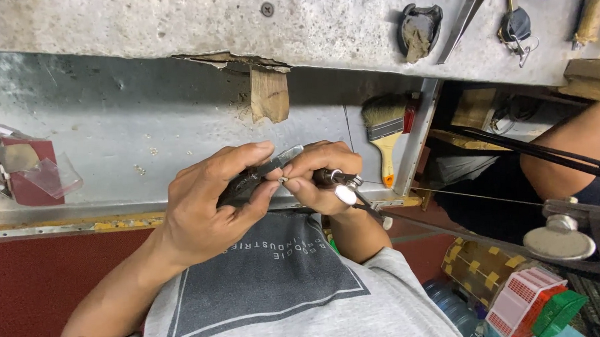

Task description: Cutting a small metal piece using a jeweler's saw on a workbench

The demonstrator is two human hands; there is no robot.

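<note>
Close above the counter (143, 128), the left hand (207, 199) is closed round dark-handled pliers (256, 174), while the right hand (320, 178) pinches a tiny pale piece (282, 180), perhaps metal, at the plier tips and grips a metal-handled tool (338, 182). A paintbrush (387, 127) lies nearby.

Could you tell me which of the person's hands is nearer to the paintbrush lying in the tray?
The right hand: it sits just beside the paintbrush; the left hand lies beyond it.

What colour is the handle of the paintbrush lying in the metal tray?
Yellow, with an orange tip; the paintbrush shows in the head view, right of the hands.
</note>
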